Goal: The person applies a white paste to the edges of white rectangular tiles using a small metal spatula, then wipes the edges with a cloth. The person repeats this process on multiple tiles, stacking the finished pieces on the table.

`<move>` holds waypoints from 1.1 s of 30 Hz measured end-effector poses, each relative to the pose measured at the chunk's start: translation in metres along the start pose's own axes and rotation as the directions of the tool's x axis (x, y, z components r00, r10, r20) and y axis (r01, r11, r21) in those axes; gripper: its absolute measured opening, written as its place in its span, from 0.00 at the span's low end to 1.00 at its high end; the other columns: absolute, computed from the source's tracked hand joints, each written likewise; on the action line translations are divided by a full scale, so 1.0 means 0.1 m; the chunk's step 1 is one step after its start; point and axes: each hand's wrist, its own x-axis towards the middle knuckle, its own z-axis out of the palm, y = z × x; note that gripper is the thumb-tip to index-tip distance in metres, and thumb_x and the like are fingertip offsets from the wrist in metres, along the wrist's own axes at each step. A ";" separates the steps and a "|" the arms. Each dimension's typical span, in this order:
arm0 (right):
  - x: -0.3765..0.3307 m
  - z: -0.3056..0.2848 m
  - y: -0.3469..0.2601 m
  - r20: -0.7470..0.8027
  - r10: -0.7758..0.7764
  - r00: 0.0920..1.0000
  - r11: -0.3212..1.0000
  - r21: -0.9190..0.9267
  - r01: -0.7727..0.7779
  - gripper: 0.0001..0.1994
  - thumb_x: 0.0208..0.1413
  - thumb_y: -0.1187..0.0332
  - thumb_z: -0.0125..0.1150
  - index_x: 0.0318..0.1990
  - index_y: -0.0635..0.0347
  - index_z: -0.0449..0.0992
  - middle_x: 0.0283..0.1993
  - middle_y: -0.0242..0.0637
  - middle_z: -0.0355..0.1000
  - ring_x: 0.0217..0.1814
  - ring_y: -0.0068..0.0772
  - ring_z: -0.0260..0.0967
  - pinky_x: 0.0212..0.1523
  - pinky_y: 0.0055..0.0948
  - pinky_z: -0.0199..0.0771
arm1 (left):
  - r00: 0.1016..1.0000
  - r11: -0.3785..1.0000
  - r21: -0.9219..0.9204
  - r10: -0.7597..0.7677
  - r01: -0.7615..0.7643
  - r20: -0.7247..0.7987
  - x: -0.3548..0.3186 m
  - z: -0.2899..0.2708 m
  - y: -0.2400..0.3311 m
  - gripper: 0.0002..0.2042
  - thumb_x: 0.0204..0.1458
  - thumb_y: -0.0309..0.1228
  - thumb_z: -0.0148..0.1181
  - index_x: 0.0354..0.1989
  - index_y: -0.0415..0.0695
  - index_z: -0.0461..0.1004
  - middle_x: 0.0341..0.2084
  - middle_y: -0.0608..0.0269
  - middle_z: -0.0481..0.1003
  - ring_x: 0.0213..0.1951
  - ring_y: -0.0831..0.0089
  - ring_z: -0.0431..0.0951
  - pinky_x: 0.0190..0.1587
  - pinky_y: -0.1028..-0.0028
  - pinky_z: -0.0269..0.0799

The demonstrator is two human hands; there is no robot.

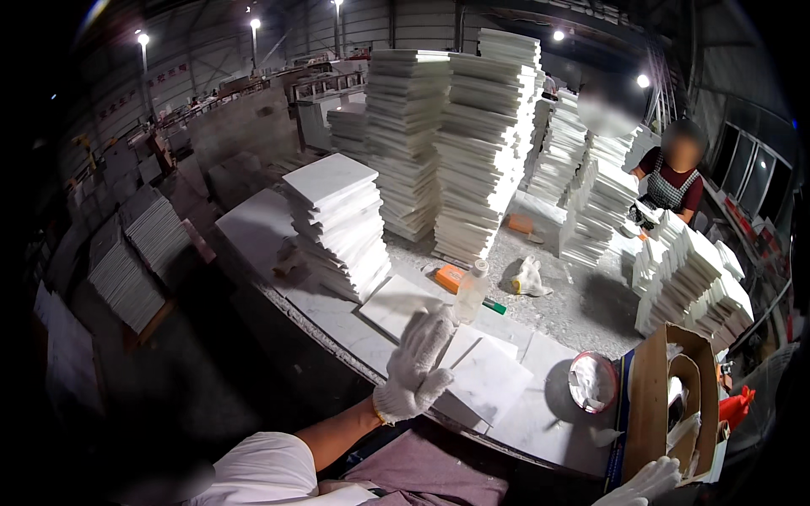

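My left hand (415, 364), in a white knit glove, hovers over or rests on white stone tiles at the table's near edge; contact is hard to tell. Its fingers are stretched out and hold nothing I can see. Just right of it lies a flat white tile (489, 381), and another tile (398, 305) lies beyond it. A clear plastic bottle (472, 291) stands behind my fingertips, beside a green marker (494, 306) and an orange box (449, 277). My right hand (648, 484), also gloved, shows at the lower right edge, fingers extended, next to a cardboard box (643, 413).
A tile stack (333, 228) stands at left, with taller stacks (481, 152) behind. A round tub (592, 382) sits near the box. A glove (530, 277) lies mid-table. At far right, a person (675, 181) stands behind leaning tiles (696, 278).
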 end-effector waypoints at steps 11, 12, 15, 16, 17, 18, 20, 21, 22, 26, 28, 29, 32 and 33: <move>-0.08 0.10 -0.25 -0.016 0.018 1.000 1.000 0.025 -0.017 0.32 0.69 0.45 0.25 0.74 0.51 0.42 0.78 0.38 0.35 0.80 0.41 0.29 0.76 0.45 0.24 | 0.994 0.996 -0.058 -0.069 0.064 -0.087 -0.10 -0.12 0.03 0.33 0.62 0.46 0.43 0.71 0.39 0.48 0.68 0.34 0.47 0.70 0.38 0.47 0.70 0.48 0.40; -0.09 0.12 -0.25 -0.015 0.039 0.999 0.998 0.048 -0.039 0.32 0.69 0.45 0.26 0.74 0.52 0.42 0.78 0.39 0.36 0.80 0.42 0.31 0.76 0.46 0.25 | 0.996 0.997 -0.048 -0.062 0.059 -0.063 -0.12 -0.12 0.04 0.33 0.62 0.46 0.43 0.71 0.39 0.48 0.68 0.34 0.47 0.70 0.38 0.47 0.70 0.48 0.40; -0.07 0.20 -0.27 -0.050 0.108 0.993 0.980 0.172 -0.098 0.31 0.69 0.46 0.28 0.73 0.53 0.43 0.77 0.43 0.38 0.79 0.42 0.33 0.77 0.46 0.28 | 0.998 0.999 -0.023 -0.045 0.044 -0.050 -0.14 -0.07 0.10 0.33 0.63 0.48 0.43 0.71 0.40 0.48 0.68 0.35 0.48 0.70 0.39 0.47 0.70 0.48 0.40; -0.08 0.19 -0.26 -0.039 0.045 0.998 0.985 0.167 -0.038 0.32 0.69 0.46 0.29 0.73 0.54 0.44 0.77 0.44 0.38 0.79 0.44 0.35 0.76 0.46 0.29 | 0.998 1.000 -0.018 -0.008 0.007 -0.058 -0.13 -0.05 0.11 0.33 0.63 0.48 0.43 0.71 0.40 0.49 0.68 0.36 0.49 0.70 0.39 0.47 0.70 0.48 0.40; -0.08 0.21 -0.29 -0.054 0.028 0.998 0.988 0.153 -0.019 0.32 0.69 0.46 0.29 0.73 0.54 0.44 0.77 0.45 0.39 0.78 0.45 0.36 0.76 0.47 0.30 | 0.998 1.000 -0.006 0.026 -0.026 -0.058 -0.13 -0.06 0.14 0.33 0.63 0.48 0.43 0.71 0.41 0.49 0.68 0.37 0.50 0.70 0.40 0.47 0.70 0.48 0.40; -0.08 0.25 -0.32 -0.069 0.010 0.998 0.990 0.140 0.000 0.31 0.69 0.46 0.29 0.73 0.55 0.45 0.76 0.46 0.40 0.78 0.46 0.37 0.76 0.47 0.31 | 0.997 0.998 0.006 0.059 -0.059 -0.058 -0.13 -0.06 0.15 0.33 0.63 0.48 0.43 0.71 0.41 0.50 0.68 0.38 0.50 0.70 0.40 0.47 0.70 0.48 0.40; -0.07 0.31 -0.33 -0.092 0.120 0.989 0.978 0.180 -0.102 0.31 0.70 0.47 0.29 0.73 0.56 0.45 0.76 0.46 0.42 0.78 0.47 0.38 0.76 0.47 0.32 | 0.999 0.999 0.027 0.032 -0.031 -0.033 -0.15 -0.02 0.13 0.32 0.62 0.48 0.44 0.71 0.44 0.51 0.69 0.43 0.52 0.70 0.42 0.48 0.70 0.47 0.39; -0.07 0.34 -0.33 -0.102 0.172 0.980 0.969 0.198 -0.149 0.31 0.70 0.47 0.30 0.73 0.56 0.46 0.76 0.47 0.42 0.78 0.48 0.39 0.76 0.48 0.32 | 1.000 1.000 0.019 -0.001 0.001 -0.006 -0.18 -0.01 0.12 0.32 0.62 0.48 0.45 0.71 0.44 0.51 0.69 0.43 0.52 0.70 0.43 0.48 0.70 0.47 0.39; -0.10 0.33 -0.33 -0.088 0.134 0.987 0.978 0.174 -0.118 0.31 0.70 0.47 0.29 0.72 0.57 0.46 0.76 0.48 0.43 0.78 0.48 0.39 0.76 0.48 0.33 | 0.999 0.999 0.012 -0.033 0.033 0.021 -0.20 0.00 0.12 0.32 0.62 0.49 0.45 0.71 0.44 0.52 0.69 0.44 0.52 0.71 0.43 0.48 0.70 0.47 0.39; -0.18 0.38 -0.33 -0.099 0.120 0.988 0.983 0.147 -0.105 0.32 0.70 0.48 0.29 0.72 0.62 0.46 0.75 0.52 0.43 0.78 0.49 0.39 0.76 0.48 0.34 | 0.996 0.980 -0.195 -0.042 0.027 -0.076 -0.35 0.24 0.11 0.30 0.62 0.49 0.46 0.69 0.49 0.57 0.68 0.54 0.58 0.70 0.57 0.53 0.71 0.51 0.41; -0.19 0.42 -0.33 -0.119 0.187 0.975 0.974 0.149 -0.168 0.32 0.70 0.48 0.29 0.72 0.64 0.46 0.75 0.53 0.43 0.78 0.48 0.39 0.76 0.48 0.34 | 0.993 0.996 -0.056 -0.060 0.066 0.102 -0.49 0.36 0.12 0.29 0.61 0.50 0.48 0.67 0.50 0.60 0.66 0.59 0.61 0.69 0.62 0.57 0.71 0.55 0.46; -0.22 0.42 -0.35 -0.160 0.238 0.958 0.963 0.166 -0.212 0.33 0.70 0.48 0.29 0.71 0.65 0.45 0.75 0.54 0.43 0.78 0.48 0.39 0.76 0.47 0.35 | 0.968 0.997 0.004 -0.075 0.077 0.240 -0.57 0.43 0.13 0.29 0.61 0.51 0.48 0.67 0.50 0.61 0.66 0.59 0.61 0.69 0.62 0.57 0.71 0.55 0.45; -0.14 0.56 -0.39 -0.277 0.551 0.788 0.502 -0.644 -0.577 0.33 0.70 0.47 0.28 0.72 0.64 0.44 0.75 0.52 0.42 0.78 0.45 0.38 0.76 0.49 0.35 | 0.818 0.966 0.256 -0.166 0.024 0.551 -0.86 0.69 0.12 0.30 0.60 0.55 0.42 0.66 0.52 0.63 0.66 0.60 0.61 0.70 0.67 0.53 0.72 0.60 0.35; -0.23 0.37 -0.13 -0.012 0.467 0.884 0.824 -0.359 -0.440 0.37 0.64 0.39 0.31 0.73 0.51 0.42 0.76 0.45 0.43 0.77 0.46 0.40 0.76 0.48 0.32 | 0.750 0.945 0.326 -0.190 -0.035 0.633 -0.97 0.71 0.09 0.30 0.60 0.56 0.42 0.66 0.52 0.64 0.66 0.60 0.62 0.70 0.67 0.52 0.71 0.60 0.35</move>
